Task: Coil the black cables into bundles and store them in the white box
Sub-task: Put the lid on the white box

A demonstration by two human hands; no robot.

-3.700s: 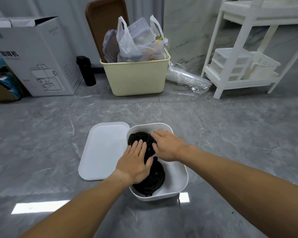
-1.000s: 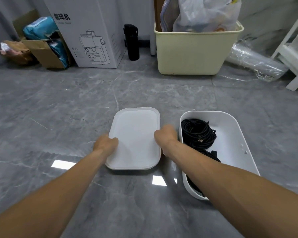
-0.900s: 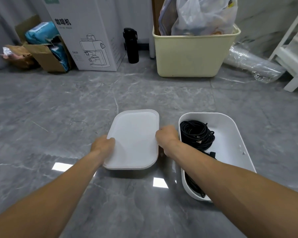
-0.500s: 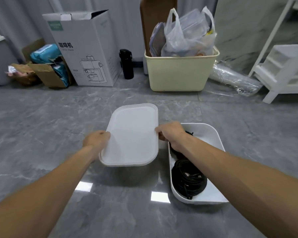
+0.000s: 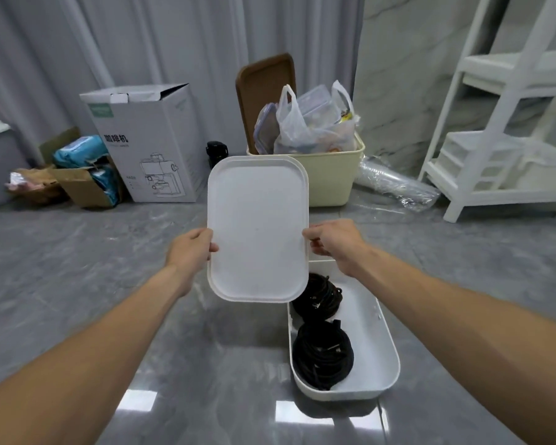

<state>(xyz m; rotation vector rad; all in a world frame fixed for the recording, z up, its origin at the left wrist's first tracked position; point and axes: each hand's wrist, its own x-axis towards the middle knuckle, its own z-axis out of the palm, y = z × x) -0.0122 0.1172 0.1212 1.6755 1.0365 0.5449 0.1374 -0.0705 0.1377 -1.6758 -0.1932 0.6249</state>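
Lid point(image 5: 257, 226) gripped at both long edges, left hand point(image 5: 190, 248) and right hand point(image 5: 331, 240), raised left of box point(image 5: 389, 354). Two cable bundles point(image 5: 321, 354) inside box. Advised: level lid, square over rim, press evenly.

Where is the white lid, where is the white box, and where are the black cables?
white lid point(image 5: 257, 229), head view, middle of its flat face.
white box point(image 5: 379, 358), head view, bare inside floor to the right of the coils.
black cables point(image 5: 323, 356), head view, top of the nearer coil in the box.
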